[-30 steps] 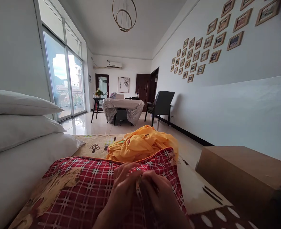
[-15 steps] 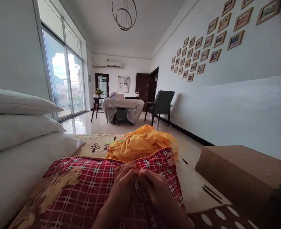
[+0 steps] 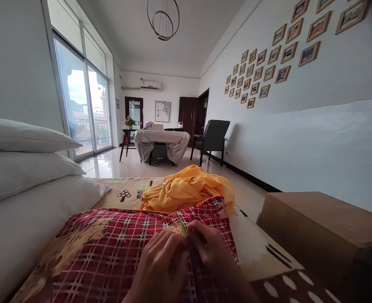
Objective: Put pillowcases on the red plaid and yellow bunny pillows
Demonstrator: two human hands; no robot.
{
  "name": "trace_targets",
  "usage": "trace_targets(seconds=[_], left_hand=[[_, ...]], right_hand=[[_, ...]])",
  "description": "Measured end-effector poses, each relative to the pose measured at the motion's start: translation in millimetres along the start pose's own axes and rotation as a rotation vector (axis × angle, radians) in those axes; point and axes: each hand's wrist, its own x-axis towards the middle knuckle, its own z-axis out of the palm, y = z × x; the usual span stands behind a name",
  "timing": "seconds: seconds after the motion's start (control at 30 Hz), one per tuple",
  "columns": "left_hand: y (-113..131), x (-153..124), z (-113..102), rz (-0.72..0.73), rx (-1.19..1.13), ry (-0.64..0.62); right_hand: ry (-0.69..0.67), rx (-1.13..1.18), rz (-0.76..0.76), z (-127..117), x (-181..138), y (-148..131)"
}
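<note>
A red plaid cloth (image 3: 110,244) with white lines and tan patches lies spread in front of me. My left hand (image 3: 162,259) is closed, its fingers curled down on the cloth near the middle; its fingertips are partly hidden. Close by on the right, my right hand (image 3: 209,248) pinches the same cloth between thumb and fingers. A raised fold runs toward me between the hands. At its far end shows a narrow green strip (image 3: 181,225), just past the fingertips. Bunched orange fabric (image 3: 188,187) adjoins the cloth's far edge.
White pillows (image 3: 30,172) are stacked at the left. A cardboard box (image 3: 325,223) stands at the right. Beneath the cloth is a beige patterned cover (image 3: 252,248). Farther off are a plastic-covered table (image 3: 162,136) and a dark chair (image 3: 215,134).
Both hands have moved slightly toward me and apart, the left one more. The green strip and a tan patch between them have come into view.
</note>
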Motion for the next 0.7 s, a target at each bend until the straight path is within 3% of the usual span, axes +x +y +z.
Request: trace_targets(seconds=[0.1, 0.3, 0.5, 0.6, 0.7], left_hand=[[8.4, -2.2, 8.2, -0.045, 0.1, -0.072], [-4.0, -6.7, 37.4, -0.302, 0.078, -0.201], [-7.6, -2.9, 30.5, -0.469, -0.085, -0.224], [-10.9, -2.1, 28.4, -0.56, -0.025, -0.215], [-15.7, -3.6, 30.1, -0.542, 0.089, -0.183]], right_hand=[[0.047, -0.028, 0.005, -0.7, 1.3, -0.3], [0.058, -0.042, 0.027, 3.0, 2.9, 4.5], [0.048, -0.056, 0.048, 3.6, 4.2, 11.1], [0.056, -0.077, 0.036, 2.7, 4.7, 11.0], [0.054, -0.092, 0.032, 2.6, 5.1, 11.1]])
